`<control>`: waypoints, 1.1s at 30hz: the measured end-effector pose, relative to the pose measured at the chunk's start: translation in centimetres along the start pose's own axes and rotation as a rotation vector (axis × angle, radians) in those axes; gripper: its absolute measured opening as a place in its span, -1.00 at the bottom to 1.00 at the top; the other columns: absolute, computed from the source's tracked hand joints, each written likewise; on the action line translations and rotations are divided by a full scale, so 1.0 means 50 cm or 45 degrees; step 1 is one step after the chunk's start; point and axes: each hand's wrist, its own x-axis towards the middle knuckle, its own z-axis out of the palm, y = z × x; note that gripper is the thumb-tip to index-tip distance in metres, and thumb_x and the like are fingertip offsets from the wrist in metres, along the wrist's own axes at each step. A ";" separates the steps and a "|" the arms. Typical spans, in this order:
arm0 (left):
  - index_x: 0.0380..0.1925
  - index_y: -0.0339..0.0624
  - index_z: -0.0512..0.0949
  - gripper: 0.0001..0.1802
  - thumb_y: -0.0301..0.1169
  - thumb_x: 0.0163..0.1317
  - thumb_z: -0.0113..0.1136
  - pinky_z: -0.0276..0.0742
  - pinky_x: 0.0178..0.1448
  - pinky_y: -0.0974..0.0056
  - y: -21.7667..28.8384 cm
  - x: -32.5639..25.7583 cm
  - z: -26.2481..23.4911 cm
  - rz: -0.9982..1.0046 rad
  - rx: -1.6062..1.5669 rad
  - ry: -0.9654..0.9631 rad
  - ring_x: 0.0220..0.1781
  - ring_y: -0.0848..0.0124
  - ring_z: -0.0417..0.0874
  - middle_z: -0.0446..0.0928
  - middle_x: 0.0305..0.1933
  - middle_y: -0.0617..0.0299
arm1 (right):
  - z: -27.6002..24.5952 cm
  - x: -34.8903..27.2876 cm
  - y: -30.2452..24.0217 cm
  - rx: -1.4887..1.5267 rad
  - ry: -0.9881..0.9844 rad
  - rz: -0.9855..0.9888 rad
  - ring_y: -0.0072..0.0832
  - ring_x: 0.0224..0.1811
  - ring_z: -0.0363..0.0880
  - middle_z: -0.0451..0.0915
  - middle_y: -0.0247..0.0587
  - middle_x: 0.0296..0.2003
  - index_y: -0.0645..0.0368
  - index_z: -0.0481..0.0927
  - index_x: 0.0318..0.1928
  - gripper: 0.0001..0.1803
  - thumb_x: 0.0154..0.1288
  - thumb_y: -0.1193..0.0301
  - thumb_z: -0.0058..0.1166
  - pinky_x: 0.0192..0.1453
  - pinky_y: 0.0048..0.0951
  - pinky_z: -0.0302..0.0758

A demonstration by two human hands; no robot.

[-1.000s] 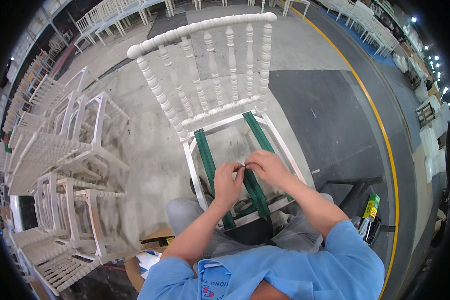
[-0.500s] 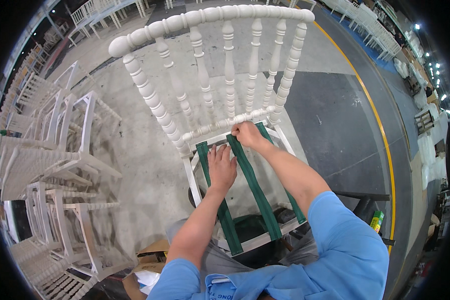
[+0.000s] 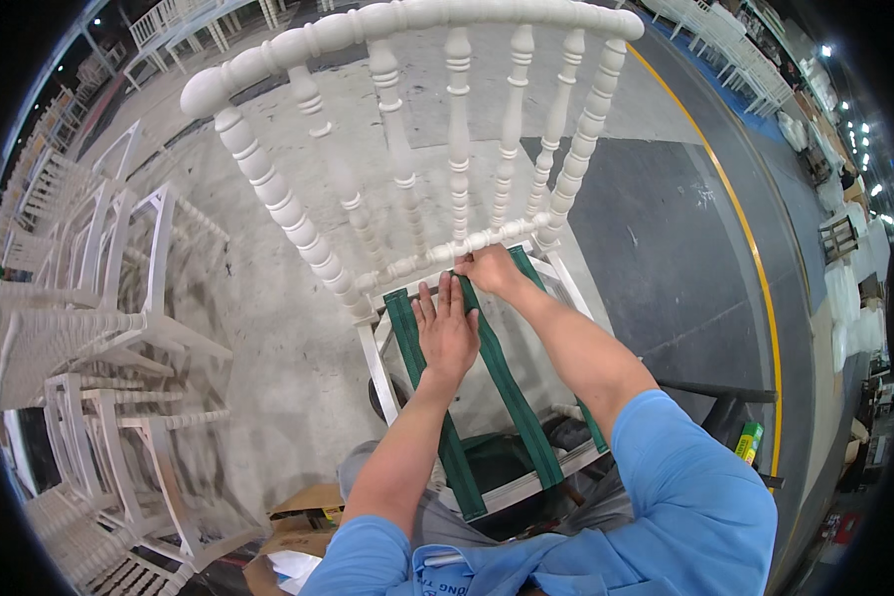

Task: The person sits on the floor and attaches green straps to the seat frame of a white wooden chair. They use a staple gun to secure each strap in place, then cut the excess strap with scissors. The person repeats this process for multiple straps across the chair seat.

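A white chair frame (image 3: 457,129) with a turned spindle back stands in front of me. Dark green webbing straps (image 3: 515,397) run front to back over its seat opening. At the rear seat rail, my right hand (image 3: 489,270) has its fingers closed around the far end of the middle strap. My left hand (image 3: 449,333) lies with fingers stretched out between the left strap (image 3: 455,467) and the middle one, its fingertips close to the rear rail. Part of the right strap (image 3: 522,260) is hidden behind my right forearm.
Stacked white chair frames (image 3: 149,328) fill the left side. An open cardboard box (image 3: 303,521) sits by my left leg. To my right are a dark bar (image 3: 725,393) and a green-yellow box (image 3: 749,441). A yellow line (image 3: 735,199) crosses the floor.
The chair back now appears slightly larger and nearer the top edge. My left hand has shifted a little right, toward the middle strap. My right hand stays at that strap's far end.
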 end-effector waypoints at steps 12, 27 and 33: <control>0.59 -0.10 0.18 -0.22 -0.08 0.47 0.12 -0.09 0.72 -0.19 -0.024 -0.008 -0.011 -0.061 0.157 -0.056 0.72 -0.10 -0.05 0.04 0.71 0.24 | -0.329 -0.519 0.130 0.501 0.573 0.565 -0.59 -0.26 0.62 0.71 -0.35 -0.27 0.23 0.74 0.04 -0.74 0.45 0.37 0.22 -0.12 -0.49 0.56; 0.58 -0.05 0.20 -0.24 -0.10 0.47 0.14 -0.04 0.71 -0.18 0.027 -0.001 -0.020 -0.009 0.127 -0.030 0.71 -0.10 -0.02 0.09 0.69 0.27 | -0.345 -1.382 0.270 -0.290 0.464 1.922 -0.08 -0.04 0.75 0.74 0.11 -0.11 0.42 0.64 -0.05 -0.44 -0.06 0.41 0.56 0.02 -0.15 0.62; 0.57 -0.05 0.21 -0.25 -0.12 0.46 0.16 -0.01 0.70 -0.19 0.004 -0.018 -0.027 -0.032 0.119 -0.023 0.70 -0.10 0.01 0.11 0.69 0.28 | -0.326 -1.373 0.274 0.380 0.644 2.044 -0.28 -0.19 0.69 0.69 -0.14 -0.22 0.38 0.63 -0.07 -0.53 -0.09 0.62 0.42 -0.15 -0.27 0.59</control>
